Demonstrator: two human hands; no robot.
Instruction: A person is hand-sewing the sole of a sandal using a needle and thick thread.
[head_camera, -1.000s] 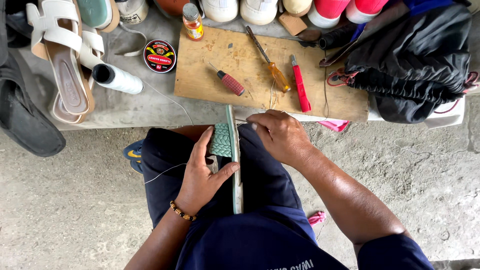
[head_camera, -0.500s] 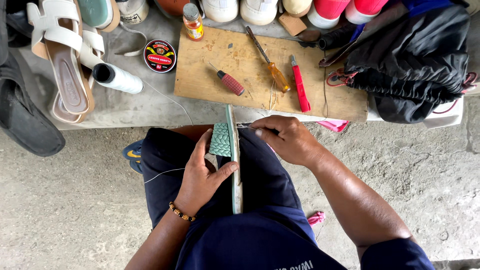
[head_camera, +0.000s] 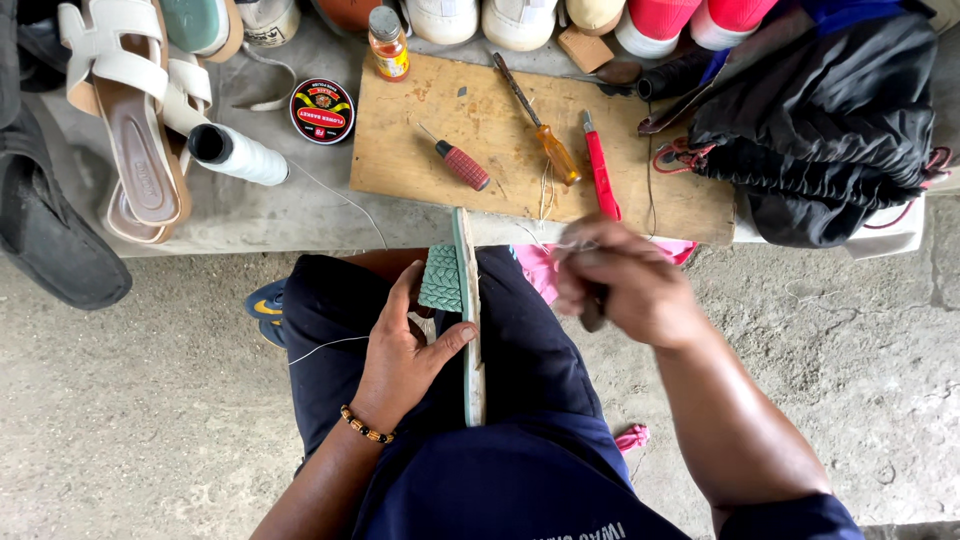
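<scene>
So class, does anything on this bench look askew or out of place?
The white thread spool lies tipped on its side on the bench, its thread trailing off the edge. The tools on the wooden board lie flat; nothing spilled.

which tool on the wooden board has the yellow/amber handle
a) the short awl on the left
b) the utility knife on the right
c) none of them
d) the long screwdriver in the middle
d: the long screwdriver in the middle of the wooden board has the amber handle, while the short awl and the utility knife both have red ones.
</scene>
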